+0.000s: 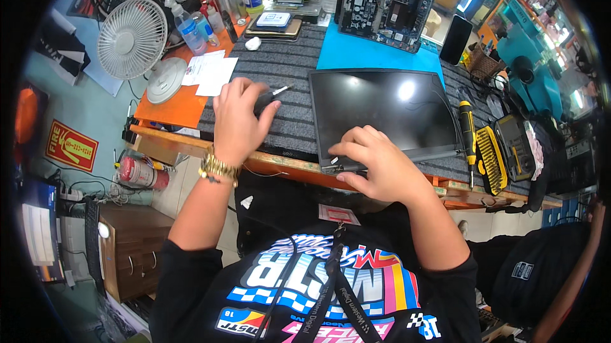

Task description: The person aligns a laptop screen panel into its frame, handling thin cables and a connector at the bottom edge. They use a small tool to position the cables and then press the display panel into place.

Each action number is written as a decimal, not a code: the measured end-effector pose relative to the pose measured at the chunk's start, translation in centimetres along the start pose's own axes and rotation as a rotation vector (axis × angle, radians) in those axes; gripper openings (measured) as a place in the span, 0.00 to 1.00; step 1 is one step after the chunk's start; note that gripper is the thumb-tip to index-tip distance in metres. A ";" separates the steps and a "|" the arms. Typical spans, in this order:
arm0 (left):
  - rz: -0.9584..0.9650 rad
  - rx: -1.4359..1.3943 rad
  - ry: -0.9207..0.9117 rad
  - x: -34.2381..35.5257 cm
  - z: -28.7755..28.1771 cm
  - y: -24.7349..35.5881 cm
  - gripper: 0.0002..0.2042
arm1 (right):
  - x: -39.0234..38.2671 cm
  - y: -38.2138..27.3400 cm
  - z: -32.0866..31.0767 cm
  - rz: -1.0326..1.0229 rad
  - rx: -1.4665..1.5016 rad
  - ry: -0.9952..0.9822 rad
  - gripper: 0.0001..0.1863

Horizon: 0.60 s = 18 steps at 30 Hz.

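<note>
A dark laptop screen panel (382, 111) lies flat on the grey striped mat (293, 63), its lower edge by the bench front. My right hand (382, 168) rests over its lower left corner, thumb and fingers apart around a small metal hinge (336, 166); whether they touch the hinge I cannot tell. Left of the panel, my left hand (240, 117) is curled with thumb and forefinger about the dark handle of a small screwdriver (280, 90). Its metal shaft points right, toward the panel. Part of the handle is hidden by my fingers.
Behind the panel, an opened laptop chassis (391, 2) stands on a blue mat (356, 53). A yellow-black screwdriver (468, 133) and a bit set (491, 160) lie right. A white fan (132, 37), papers (213, 74) and a spray bottle (186, 25) stand left. Another person's arm (576, 279) is at lower right.
</note>
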State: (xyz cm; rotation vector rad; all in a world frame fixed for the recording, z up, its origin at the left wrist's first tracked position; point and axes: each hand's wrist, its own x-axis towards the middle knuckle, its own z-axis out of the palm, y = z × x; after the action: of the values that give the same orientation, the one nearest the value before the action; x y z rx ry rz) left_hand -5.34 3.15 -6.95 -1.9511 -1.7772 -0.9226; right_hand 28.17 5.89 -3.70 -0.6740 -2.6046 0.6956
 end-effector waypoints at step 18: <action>0.192 -0.662 -0.356 -4.4 -0.8 9.1 0.05 | -3.3 1.5 2.0 0.013 -0.033 0.274 0.14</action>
State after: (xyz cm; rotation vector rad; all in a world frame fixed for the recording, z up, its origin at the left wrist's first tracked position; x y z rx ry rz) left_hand 3.29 -2.07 -7.70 -2.7912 -1.5221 -1.2714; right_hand 30.50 4.61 -6.84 -0.7408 -2.3664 0.5247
